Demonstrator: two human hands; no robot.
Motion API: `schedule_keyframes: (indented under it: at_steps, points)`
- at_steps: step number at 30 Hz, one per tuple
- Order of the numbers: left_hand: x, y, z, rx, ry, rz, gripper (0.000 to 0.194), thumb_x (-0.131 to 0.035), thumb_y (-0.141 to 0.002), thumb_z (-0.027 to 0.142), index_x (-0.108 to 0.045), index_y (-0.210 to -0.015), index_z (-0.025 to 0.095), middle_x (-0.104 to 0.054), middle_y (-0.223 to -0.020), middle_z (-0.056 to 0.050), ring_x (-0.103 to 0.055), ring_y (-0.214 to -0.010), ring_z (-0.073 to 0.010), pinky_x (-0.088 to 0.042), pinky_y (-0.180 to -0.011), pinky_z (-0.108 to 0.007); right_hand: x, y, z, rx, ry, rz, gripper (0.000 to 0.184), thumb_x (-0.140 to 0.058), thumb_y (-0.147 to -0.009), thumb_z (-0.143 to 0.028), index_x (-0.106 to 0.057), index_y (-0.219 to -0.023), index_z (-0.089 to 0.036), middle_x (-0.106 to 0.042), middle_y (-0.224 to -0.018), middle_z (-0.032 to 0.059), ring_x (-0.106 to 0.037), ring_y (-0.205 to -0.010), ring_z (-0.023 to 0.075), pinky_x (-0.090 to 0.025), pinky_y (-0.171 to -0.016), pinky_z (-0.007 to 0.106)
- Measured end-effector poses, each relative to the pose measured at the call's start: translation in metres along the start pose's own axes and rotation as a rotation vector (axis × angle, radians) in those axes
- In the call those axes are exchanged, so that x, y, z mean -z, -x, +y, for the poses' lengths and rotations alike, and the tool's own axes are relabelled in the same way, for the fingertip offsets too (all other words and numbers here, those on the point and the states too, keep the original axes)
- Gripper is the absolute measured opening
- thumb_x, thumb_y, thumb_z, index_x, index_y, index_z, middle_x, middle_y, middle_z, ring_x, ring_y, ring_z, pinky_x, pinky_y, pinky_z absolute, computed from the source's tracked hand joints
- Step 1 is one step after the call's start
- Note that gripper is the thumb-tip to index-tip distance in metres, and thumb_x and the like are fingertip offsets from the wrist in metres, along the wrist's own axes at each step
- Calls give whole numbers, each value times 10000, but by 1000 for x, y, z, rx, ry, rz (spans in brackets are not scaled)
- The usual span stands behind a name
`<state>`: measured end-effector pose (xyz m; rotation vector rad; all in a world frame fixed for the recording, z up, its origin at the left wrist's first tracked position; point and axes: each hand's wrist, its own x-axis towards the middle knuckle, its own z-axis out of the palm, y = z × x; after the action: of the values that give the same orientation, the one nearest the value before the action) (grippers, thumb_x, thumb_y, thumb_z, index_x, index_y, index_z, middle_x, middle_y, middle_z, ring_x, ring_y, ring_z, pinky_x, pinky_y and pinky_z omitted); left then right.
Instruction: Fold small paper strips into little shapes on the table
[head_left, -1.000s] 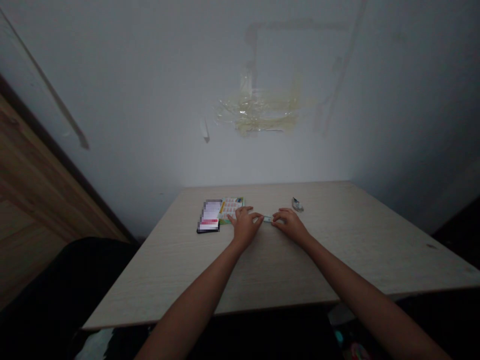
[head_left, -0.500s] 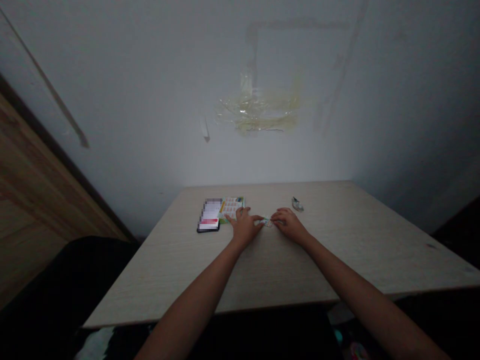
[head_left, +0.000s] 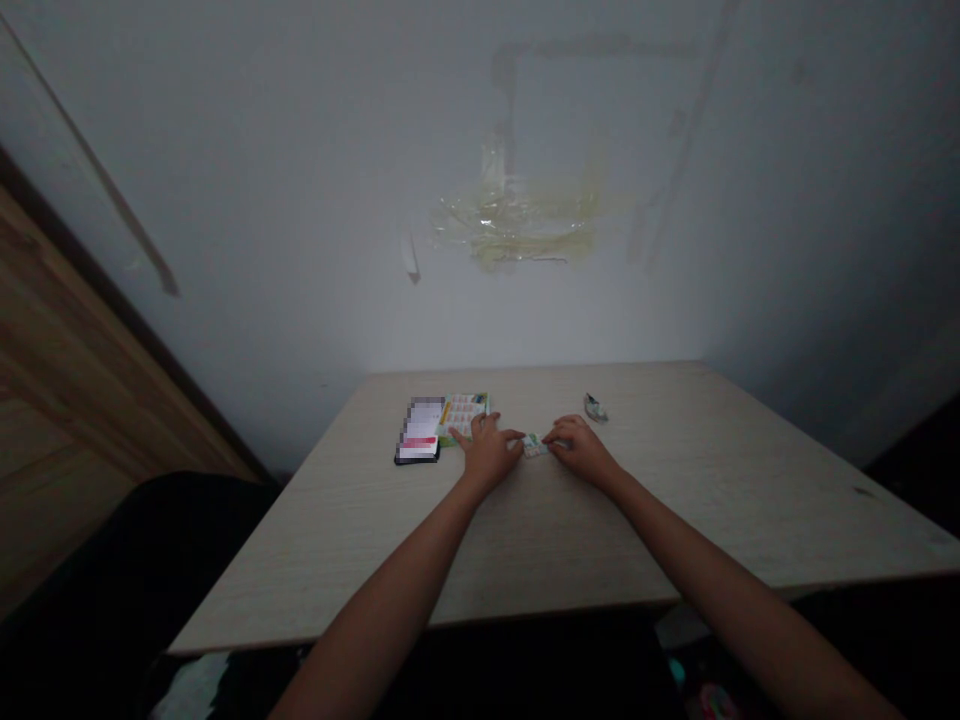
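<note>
Between my two hands, just above or on the table, is a small white piece with green print [head_left: 533, 445], like a folded paper or little packet; its exact kind is too small to make out. My left hand [head_left: 489, 452] pinches its left edge with thumb and index finger, while the other fingers spread over the right side of a printed leaflet [head_left: 463, 412]. On the opposite edge, the closed fingertips of my right hand [head_left: 579, 447] grip the same piece.
A phone [head_left: 420, 430] with a lit, partly blurred screen lies left of the leaflet. Behind my right hand rests a small crumpled wrapper [head_left: 595, 408]. The pale wooden table [head_left: 360, 520] meets a wall [head_left: 300, 200] with peeling clear tape [head_left: 517, 225].
The small printed piece has turned slightly, and more of its face shows between my fingers. Both hands stay in nearly the same place.
</note>
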<state>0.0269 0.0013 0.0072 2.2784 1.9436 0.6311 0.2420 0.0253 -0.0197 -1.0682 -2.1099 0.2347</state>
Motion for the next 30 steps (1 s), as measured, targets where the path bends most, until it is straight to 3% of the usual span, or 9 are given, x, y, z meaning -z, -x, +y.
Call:
schedule_keyframes:
  at_steps: [6,11,19,30]
  points:
    - [1,1,-1,-51,-39,-37,347,-568,-848,595,-676,-1163,495,-413,-1526,-16,-219,-1439,-402,16,-1035,-817,-3,1,0,44,-3,-15,292,-612,-761,-70,-767,-939,-241,-714,-1048,64,-561,-1058,245,-439,-995,457]
    - [0,0,-3,-51,-37,-65,357,-585,-851,564,-637,-1201,524,-400,-1536,-23,-220,-1442,-406,-26,-1009,-840,-5,2,2,19,-36,-42,395,-573,-735,-21,-764,-987,-258,-721,-1108,45,-533,-1140,257,-433,-1022,476]
    - [0,-2,-6,-39,19,-34,251,-614,-866,501,-703,-1099,485,-431,-1509,-23,-238,-1438,-363,-83,-1035,-815,-1,0,-2,71,1,-26,223,-650,-786,-121,-769,-932,-240,-734,-997,59,-570,-1035,246,-436,-984,455]
    - [4,-3,-6,-66,8,-104,289,-620,-841,560,-681,-1121,522,-415,-1521,-16,-216,-1445,-372,-17,-1023,-823,3,-1,-5,55,42,-59,157,-689,-795,-178,-784,-891,-256,-727,-933,53,-551,-1033,248,-424,-979,440]
